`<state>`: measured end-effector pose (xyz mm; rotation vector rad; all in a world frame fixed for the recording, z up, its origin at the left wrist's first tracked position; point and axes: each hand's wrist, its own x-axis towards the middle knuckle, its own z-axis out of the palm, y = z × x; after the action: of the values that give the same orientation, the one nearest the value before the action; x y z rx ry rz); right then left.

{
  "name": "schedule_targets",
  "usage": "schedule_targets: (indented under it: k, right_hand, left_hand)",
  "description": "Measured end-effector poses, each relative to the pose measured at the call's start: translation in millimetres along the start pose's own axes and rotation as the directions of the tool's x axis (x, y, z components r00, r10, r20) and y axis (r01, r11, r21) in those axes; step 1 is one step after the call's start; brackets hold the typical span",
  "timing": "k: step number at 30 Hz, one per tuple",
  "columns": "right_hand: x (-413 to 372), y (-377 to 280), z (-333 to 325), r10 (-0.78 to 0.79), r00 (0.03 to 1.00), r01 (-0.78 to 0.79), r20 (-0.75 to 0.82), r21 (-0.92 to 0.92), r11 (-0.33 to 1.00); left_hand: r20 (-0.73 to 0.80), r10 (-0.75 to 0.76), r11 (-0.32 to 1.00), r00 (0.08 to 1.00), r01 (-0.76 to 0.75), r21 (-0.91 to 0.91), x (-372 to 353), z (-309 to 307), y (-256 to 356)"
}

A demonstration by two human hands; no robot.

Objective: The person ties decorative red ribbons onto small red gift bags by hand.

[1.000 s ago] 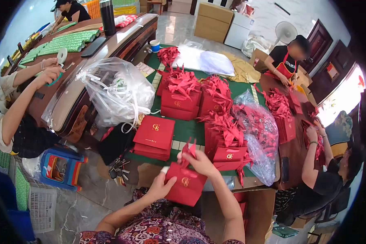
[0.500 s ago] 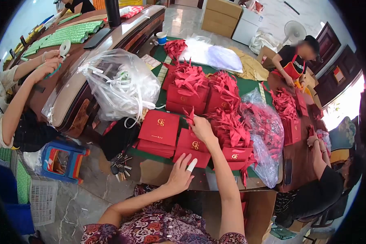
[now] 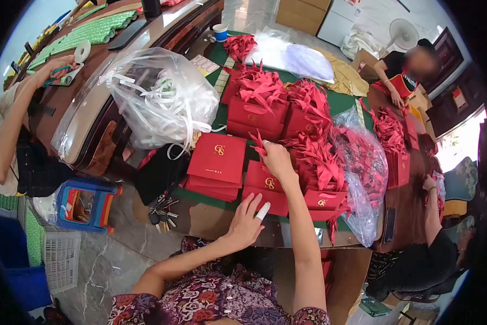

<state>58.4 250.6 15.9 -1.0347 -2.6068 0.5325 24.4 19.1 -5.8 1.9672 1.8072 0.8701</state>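
A red bag (image 3: pixel 266 181) with gold lettering lies at the table's front edge, between a stack of flat red bags (image 3: pixel 216 157) on the left and a pile of ribboned red bags (image 3: pixel 322 197) on the right. My left hand (image 3: pixel 247 221), a white cover on one finger, rests with fingers spread on the bag's lower edge. At its top, my right hand (image 3: pixel 276 160) is closed on the red ribbon (image 3: pixel 258 143). More bags with bunched ribbons (image 3: pixel 257 116) stand upright behind.
A clear plastic bag of white ribbon (image 3: pixel 167 103) sits left; plastic-wrapped red ribbons (image 3: pixel 360 157) lie right. Keys (image 3: pixel 163 212) hang at the front edge. A cup (image 3: pixel 220 32) stands at the back. One person's hands (image 3: pixel 59 67) work at far left; two more people are at right.
The whole view has shifted slightly, moving the table's contents right. My hands keep nearly the same places on the bag and ribbon. The left person's hands have lowered beside the tape roll.
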Motion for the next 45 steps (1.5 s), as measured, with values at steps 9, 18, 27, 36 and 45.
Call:
schedule_targets:
  k: [9, 18, 27, 36, 45]
  right_hand:
    - [-1.9, -19.6, 6.6, 0.073, 0.967, -0.032, -0.245, 0.167, 0.985]
    - [-150.2, -48.7, 18.1, 0.181, 0.914, -0.077, -0.362, 0.283, 0.956]
    - [-188.5, -73.5, 19.9, 0.319, 0.873, -0.127, -0.368, 0.46, 0.879]
    - [-88.7, -94.4, 16.8, -0.102, 0.922, 0.184, -0.374, 0.191, 0.964]
    - [-144.1, -80.8, 21.2, -0.1, 0.866, 0.194, -0.489, 0.145, 0.97]
  left_hand:
    - [0.015, -0.006, 0.999, 1.0, 0.005, 0.052, 3.6, 15.5, -17.2]
    - [-0.009, 0.04, 0.997, 0.999, -0.039, 0.067, 25.8, 25.6, -41.9]
    - [-0.193, 0.016, 0.987, 0.981, -0.047, -0.154, 4.4, -10.1, -27.4]
    - [-0.431, -0.057, 0.99, 0.9, 0.108, 0.095, -49.3, -62.5, -45.0]
    - [-0.297, -0.171, 0.973, 0.939, 0.208, 0.098, -59.6, -64.1, -69.8]
